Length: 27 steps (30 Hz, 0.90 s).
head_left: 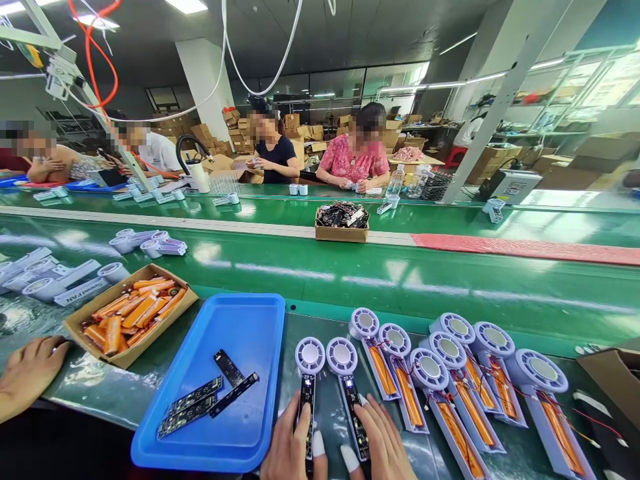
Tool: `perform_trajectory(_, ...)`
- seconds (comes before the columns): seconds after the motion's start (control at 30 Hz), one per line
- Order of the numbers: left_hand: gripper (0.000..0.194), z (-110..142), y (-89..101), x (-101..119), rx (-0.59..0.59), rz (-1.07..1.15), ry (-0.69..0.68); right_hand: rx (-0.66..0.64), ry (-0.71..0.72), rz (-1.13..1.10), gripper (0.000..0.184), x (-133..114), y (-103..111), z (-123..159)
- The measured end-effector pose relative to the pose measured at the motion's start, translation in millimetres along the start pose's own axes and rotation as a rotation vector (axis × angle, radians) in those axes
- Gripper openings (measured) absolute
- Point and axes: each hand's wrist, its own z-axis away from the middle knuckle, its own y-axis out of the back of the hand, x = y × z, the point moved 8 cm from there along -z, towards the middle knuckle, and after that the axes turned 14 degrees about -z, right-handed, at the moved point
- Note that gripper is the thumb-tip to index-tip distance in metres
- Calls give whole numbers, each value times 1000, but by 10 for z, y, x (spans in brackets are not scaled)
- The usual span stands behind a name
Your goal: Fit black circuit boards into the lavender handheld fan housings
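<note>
Now the left hand [294, 437] pinches one black circuit board [307, 407], the right hand [381, 441] another [351, 413]. Each runs lengthwise away — toward a round fan head [310, 355].

Glossy blue plastic tray [255, 300], matt black circuit boards [190, 407], rough cardboard box [107, 350]

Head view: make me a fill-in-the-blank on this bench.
The left hand and right hand wear ____ finger cots. The blue tray holds black ____. The cardboard box left of it holds orange ____.

Missing words: white; circuit boards; batteries.
</note>
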Motion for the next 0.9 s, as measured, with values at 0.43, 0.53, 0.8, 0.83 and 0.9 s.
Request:
perform_trajectory(0.43,43,27,-13,-25,-79,38,-40,6,-17,5,72,10,-2,-16)
perform_trajectory(0.53,45,-2,-20,-18,-109,14,-37,-16,-48,-2,81,14,-8,-41)
perform_trajectory(0.8,52,-75,-59,-17,-189,15,27,-8,-96,-7,81,49,-20,-48)
perform_trajectory(0.83,53,-74,-61,-14,-188,18,26,-4,-101,-9,80,53,-23,-47)
perform_trajectory(0.9,54,-67,-66,-8,-188,11,16,6,-108,-15,77,58,-26,-48)
